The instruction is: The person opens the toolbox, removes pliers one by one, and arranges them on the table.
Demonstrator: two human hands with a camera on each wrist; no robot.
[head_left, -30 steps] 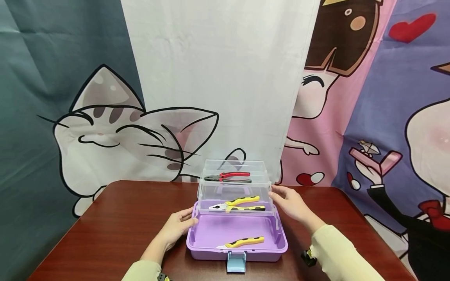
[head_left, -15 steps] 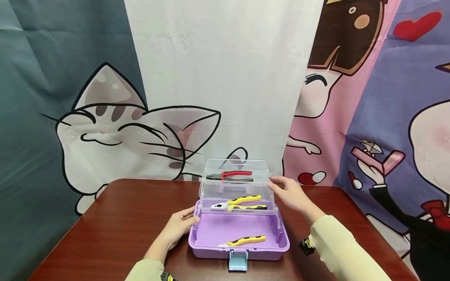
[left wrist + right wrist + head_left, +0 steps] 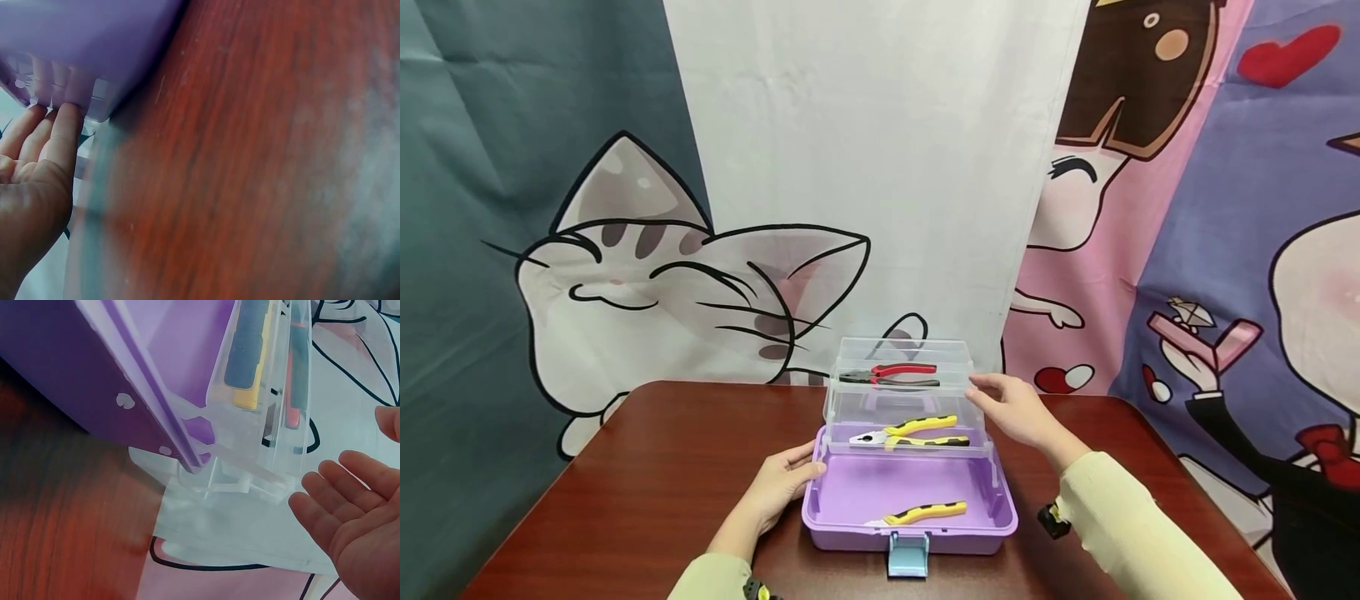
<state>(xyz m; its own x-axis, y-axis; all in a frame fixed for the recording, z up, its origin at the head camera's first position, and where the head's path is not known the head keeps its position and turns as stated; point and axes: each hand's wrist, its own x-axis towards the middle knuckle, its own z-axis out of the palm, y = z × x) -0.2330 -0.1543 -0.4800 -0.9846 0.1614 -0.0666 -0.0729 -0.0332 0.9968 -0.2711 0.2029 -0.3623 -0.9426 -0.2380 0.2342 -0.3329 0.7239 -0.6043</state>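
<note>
A purple toolbox (image 3: 925, 543) stands open on the table, its clear trays raised in steps at the back. Pliers with red-and-black handles (image 3: 906, 369) lie in the upper tray (image 3: 910, 402). Yellow-and-black pliers (image 3: 921, 427) rest in the lower tray. Another yellow-and-black handled tool (image 3: 925, 512) is in the purple base, partly hidden by the front wall. My left hand (image 3: 782, 483) holds the box's left side, thumb over the rim and fingers along the outside. At the trays' right end is my right hand (image 3: 1011, 408), its fingers extended and fingertips right at the upper tray's edge.
A light blue latch (image 3: 908, 557) hangs down at the box's front. The box stands on a reddish-brown wooden table (image 3: 700, 450). Close behind the table hangs a cartoon-printed cloth (image 3: 880, 167).
My right hand has moved slightly up and left along the trays' right end. The left hand stays at the box's side, and the tools keep their places.
</note>
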